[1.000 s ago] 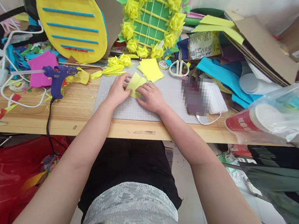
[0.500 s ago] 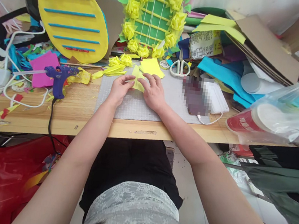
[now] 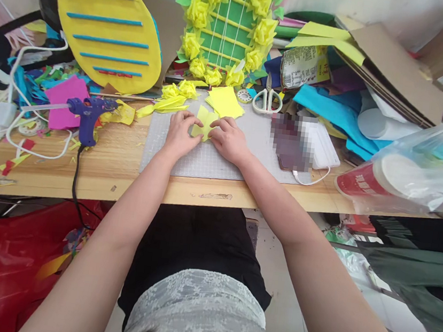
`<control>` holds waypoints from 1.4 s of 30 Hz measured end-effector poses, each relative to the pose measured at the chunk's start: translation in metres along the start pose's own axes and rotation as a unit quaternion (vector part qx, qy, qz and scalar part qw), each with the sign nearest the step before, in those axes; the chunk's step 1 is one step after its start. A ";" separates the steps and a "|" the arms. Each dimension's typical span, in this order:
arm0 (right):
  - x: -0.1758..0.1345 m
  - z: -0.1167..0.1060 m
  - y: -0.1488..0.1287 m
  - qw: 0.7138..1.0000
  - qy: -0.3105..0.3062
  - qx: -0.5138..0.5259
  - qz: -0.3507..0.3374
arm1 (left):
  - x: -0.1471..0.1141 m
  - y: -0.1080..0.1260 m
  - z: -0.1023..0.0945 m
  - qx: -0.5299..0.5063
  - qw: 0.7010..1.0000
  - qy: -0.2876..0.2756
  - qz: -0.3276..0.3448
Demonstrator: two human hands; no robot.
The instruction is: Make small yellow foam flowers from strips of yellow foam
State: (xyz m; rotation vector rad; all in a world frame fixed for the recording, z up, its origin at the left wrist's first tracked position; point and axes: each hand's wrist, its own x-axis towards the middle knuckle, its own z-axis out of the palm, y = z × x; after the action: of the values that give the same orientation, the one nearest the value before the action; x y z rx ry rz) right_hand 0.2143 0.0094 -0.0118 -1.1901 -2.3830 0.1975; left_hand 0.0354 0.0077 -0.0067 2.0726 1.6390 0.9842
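Note:
A small piece of yellow paper (image 3: pixel 206 118) is held low over the grey cutting mat (image 3: pixel 193 165). My left hand (image 3: pixel 182 134) pinches its left edge between thumb and fingers. On the opposite edge, my right hand (image 3: pixel 228 139) closes its thumb and fingertips on the same paper. Just behind my hands lies a stack of yellow paper squares (image 3: pixel 226 101). Folded yellow paper pieces (image 3: pixel 170 105) rest to the left of the stack, with crumpled yellow flowers (image 3: pixel 180 90) behind them.
A blue glue gun (image 3: pixel 89 117) stands at left, its cord hanging over the edge. White-handled scissors (image 3: pixel 267 103), a blurred phone (image 3: pixel 289 142) and a white power bank (image 3: pixel 321 146) lie right. A bagged red cup (image 3: pixel 359 177) stands farther right. Yellow and green cutouts lean behind.
The yellow paper has turned and now faces up between both hands. My left hand has shifted slightly right, and my right hand's fingers have drawn in onto the paper's edge.

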 end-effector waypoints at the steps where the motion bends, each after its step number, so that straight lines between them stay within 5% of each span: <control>1: -0.001 0.000 0.000 1.000 -0.002 0.009 -0.003 | -0.001 0.000 -0.001 0.012 1.000 -0.008 0.006; 14: 0.009 0.004 0.016 0.983 -0.044 0.165 0.071 | -0.001 -0.003 0.002 0.043 0.998 -0.051 -0.009; 33: 0.024 0.003 -0.009 0.978 -0.026 0.073 0.196 | -0.004 0.006 -0.005 0.071 0.993 -0.088 -0.036; 42: 0.020 0.007 -0.013 0.981 -0.008 0.044 0.190 | -0.004 0.005 -0.004 0.068 0.994 -0.081 -0.037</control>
State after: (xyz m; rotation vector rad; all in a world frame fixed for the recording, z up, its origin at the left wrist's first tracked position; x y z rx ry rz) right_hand 0.1915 0.0182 -0.0070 -1.5952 -2.1157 0.4307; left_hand 0.0361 0.0014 -0.0016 2.0993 1.7262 0.6792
